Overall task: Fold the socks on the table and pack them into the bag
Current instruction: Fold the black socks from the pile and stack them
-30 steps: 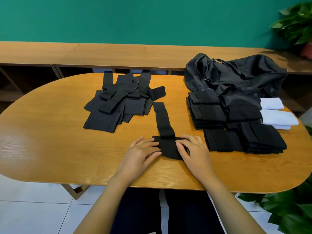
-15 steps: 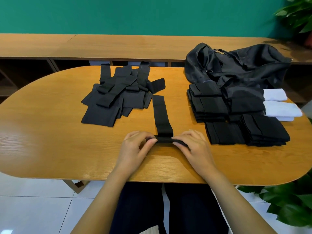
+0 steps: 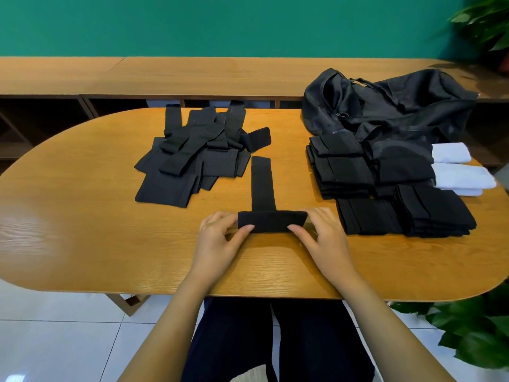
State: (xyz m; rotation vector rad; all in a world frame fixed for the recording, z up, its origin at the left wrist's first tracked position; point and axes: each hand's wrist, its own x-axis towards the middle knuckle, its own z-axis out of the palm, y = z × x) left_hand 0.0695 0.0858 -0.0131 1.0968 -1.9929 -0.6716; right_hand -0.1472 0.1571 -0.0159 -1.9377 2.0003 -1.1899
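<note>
A long black sock lies lengthwise on the oval wooden table, its near end rolled into a thick fold. My left hand pinches the fold's left end and my right hand pinches its right end, thumbs on the near side. A loose pile of unfolded black socks lies at the back left. Stacks of folded black socks sit on the right, with folded white socks beside them. The black bag slumps at the back right, behind the stacks.
A long wooden bench shelf runs behind the table under a green wall. Potted plants stand at the far right top and bottom right. White tiled floor shows below the table edge.
The sock's near end has been rolled away from me into a thicker fold. Both hands moved from lying flat on it to pinching its two ends.
</note>
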